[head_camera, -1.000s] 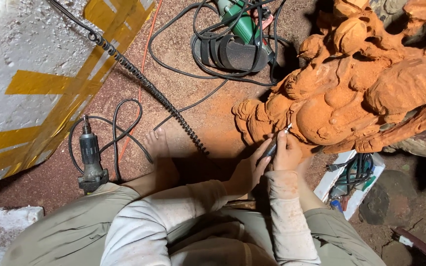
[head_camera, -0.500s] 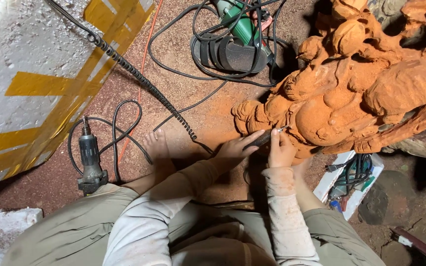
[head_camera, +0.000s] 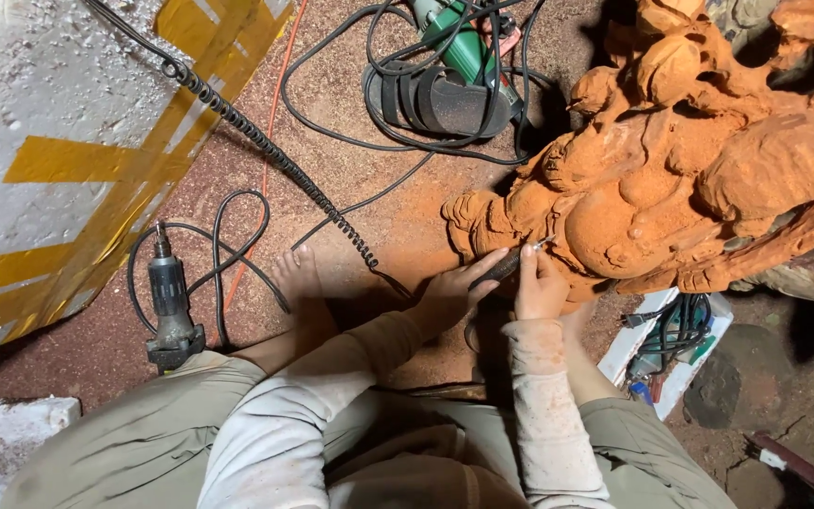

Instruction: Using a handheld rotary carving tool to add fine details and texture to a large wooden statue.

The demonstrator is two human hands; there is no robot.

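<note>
A large reddish-orange wood carving [head_camera: 680, 160] fills the upper right, coated in dust. My right hand [head_camera: 541, 283] grips a slim rotary handpiece [head_camera: 511, 264] whose tip touches the carving's lower left edge. My left hand [head_camera: 452, 292] rests on the handpiece's dark body, fingers stretched toward the carving. A coiled black flexible shaft [head_camera: 275, 155] runs from the upper left down to the handpiece. Both sleeves are dusted with sawdust.
A grey power tool [head_camera: 171, 311] with a black cord lies left of my bare foot [head_camera: 299, 278]. A green grinder [head_camera: 454, 47] and tangled cables sit at the top. A white and yellow slab [head_camera: 40, 151] fills the left. A white tray [head_camera: 671, 358] of cables lies at right.
My left hand has come forward from beside my knee and settled on the handpiece next to my right hand. The tool tip stays at the same spot on the carving.
</note>
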